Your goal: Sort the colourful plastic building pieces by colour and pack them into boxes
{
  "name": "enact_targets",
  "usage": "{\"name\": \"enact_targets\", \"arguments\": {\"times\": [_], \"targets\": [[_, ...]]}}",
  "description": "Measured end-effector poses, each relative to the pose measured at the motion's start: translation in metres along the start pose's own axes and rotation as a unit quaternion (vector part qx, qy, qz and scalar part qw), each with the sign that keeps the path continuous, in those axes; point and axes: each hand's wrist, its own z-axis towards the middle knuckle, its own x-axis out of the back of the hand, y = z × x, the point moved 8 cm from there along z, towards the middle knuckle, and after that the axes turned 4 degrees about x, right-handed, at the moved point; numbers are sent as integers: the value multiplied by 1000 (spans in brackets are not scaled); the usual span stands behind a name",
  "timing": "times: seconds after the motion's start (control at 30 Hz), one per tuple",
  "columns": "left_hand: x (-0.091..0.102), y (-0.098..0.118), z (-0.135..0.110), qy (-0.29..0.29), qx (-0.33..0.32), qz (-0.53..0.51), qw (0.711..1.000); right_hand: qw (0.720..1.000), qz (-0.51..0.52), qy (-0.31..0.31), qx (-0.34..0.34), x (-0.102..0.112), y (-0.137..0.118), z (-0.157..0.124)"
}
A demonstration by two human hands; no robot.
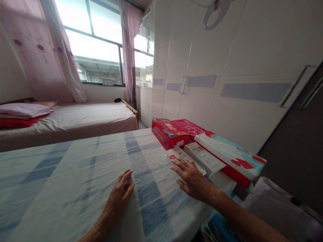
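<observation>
My left hand (120, 192) is over the blue-and-white checked cloth (101, 158), fingers loosely stretched and holding nothing. To the right, my right hand (188, 175) reaches across a flat white box (174, 153) with a small red label. Its fingers are spread over that box's near side; whether they touch it I cannot tell. Just beyond lies another white box (208, 157) with printed pictures, its end flap standing out. A red box (170, 134) sits at the back of this group. Beside it is a long red and white box (227, 151) with red flower shapes.
A bed (93, 117) with folded bedding (25, 112) stands beyond, under the window. White wardrobe doors (196, 60) line the right side. Below the cloth's right edge are a pale fabric item (280, 205) and some blue items (219, 227).
</observation>
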Motion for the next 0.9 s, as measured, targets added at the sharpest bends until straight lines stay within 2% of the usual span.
{"name": "enact_targets", "arguments": {"times": [0.1, 0.23, 0.37, 0.47, 0.6, 0.7, 0.8, 0.9], "targets": [[-1, 0, 0, -6, -3, 7, 1000, 999, -25, -19, -12, -7, 4, 17], [-2, -3, 1, -14, 3, -7, 1000, 994, -52, -60, -79, -26, 27, 34], [-2, -2, 0, -17, 4, -7, 1000, 988, -75, -42, -126, -32, 45, 36], [0, 1, 0, -6, 2, -4, 1000, 987, -82, -23, -136, -26, 44, 35], [1, 4, -1, 2, 16, -27, 1000, 994, -30, 53, -94, -6, 9, 49], [4, 9, -3, 12, 30, -64, 997, 987, 102, 108, -53, -2, -29, 77], [8, 14, -4, 24, 39, -112, 993, 954, 260, 139, -54, -20, -56, 112], [12, 17, -3, 39, 28, -138, 989, 922, 351, 147, -76, -51, -70, 139]]}}
